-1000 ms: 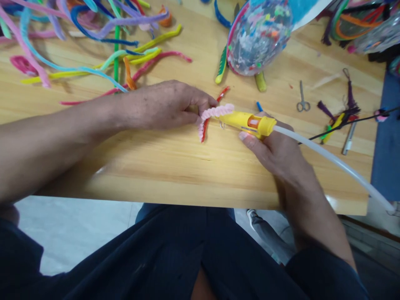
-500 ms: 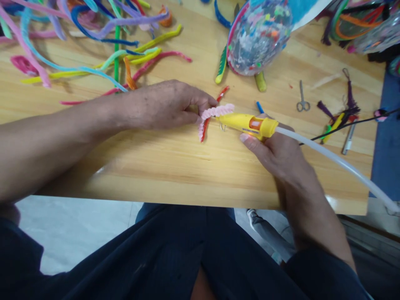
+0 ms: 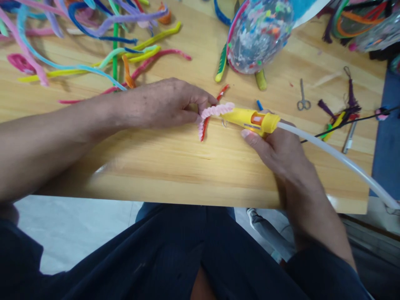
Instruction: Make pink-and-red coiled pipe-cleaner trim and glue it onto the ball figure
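Yellow glue gun (image 3: 250, 119) in right hand (image 3: 278, 143)

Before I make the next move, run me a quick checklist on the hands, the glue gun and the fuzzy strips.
1. Right hand gripping the yellow glue gun: ok.
2. Left hand pinching the pink fuzzy strip: ok.
3. White glue stick in the gun's rear end: ok, its long free part trails off to the right.
4. Nozzle tip in plain view: not ok, the pink strip covers it.
5. Pink strip bonded to the red strip: cannot tell; they overlap in this view.
6. Small scissors away from both hands: ok, lying beyond the right hand.
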The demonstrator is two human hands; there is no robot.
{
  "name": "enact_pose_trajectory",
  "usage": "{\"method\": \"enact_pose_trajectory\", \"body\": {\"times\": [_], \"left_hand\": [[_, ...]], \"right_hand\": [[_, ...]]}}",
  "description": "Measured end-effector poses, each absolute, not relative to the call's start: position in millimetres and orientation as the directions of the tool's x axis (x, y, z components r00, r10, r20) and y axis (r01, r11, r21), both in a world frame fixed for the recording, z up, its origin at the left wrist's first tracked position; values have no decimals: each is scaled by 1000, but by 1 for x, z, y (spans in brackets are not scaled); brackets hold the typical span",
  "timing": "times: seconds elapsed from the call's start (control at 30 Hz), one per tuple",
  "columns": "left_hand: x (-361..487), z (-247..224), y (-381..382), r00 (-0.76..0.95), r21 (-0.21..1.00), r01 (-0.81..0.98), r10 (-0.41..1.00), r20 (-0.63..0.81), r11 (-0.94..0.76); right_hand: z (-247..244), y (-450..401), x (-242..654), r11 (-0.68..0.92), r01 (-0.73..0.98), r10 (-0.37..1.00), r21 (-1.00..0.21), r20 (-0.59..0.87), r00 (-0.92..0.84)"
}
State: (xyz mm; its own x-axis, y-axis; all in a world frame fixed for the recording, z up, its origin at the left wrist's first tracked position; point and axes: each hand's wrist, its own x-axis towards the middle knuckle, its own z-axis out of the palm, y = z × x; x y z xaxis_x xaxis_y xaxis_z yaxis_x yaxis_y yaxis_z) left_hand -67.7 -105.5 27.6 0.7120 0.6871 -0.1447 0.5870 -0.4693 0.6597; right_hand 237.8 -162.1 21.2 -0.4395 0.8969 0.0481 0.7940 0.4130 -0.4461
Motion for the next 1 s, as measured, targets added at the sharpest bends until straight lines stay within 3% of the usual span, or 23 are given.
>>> {"method": "enact_pose_trajectory", "body": {"times": [0.43, 0.7, 1.0], "left_hand": [[-68, 26, -103, 721, 647, 585, 679, -139, -489], [-67, 29, -106, 729, 672, 566, 671, -138, -477], [-67, 30, -105, 740, 699, 544, 658, -139, -464]], "right_hand": [[18, -163, 241, 403, 786, 901, -470, 51, -431], [26, -166, 239, 471, 692, 823, -547, -11, -568], [28, -168, 239, 467, 683, 823, -562, -5, -568]]}}
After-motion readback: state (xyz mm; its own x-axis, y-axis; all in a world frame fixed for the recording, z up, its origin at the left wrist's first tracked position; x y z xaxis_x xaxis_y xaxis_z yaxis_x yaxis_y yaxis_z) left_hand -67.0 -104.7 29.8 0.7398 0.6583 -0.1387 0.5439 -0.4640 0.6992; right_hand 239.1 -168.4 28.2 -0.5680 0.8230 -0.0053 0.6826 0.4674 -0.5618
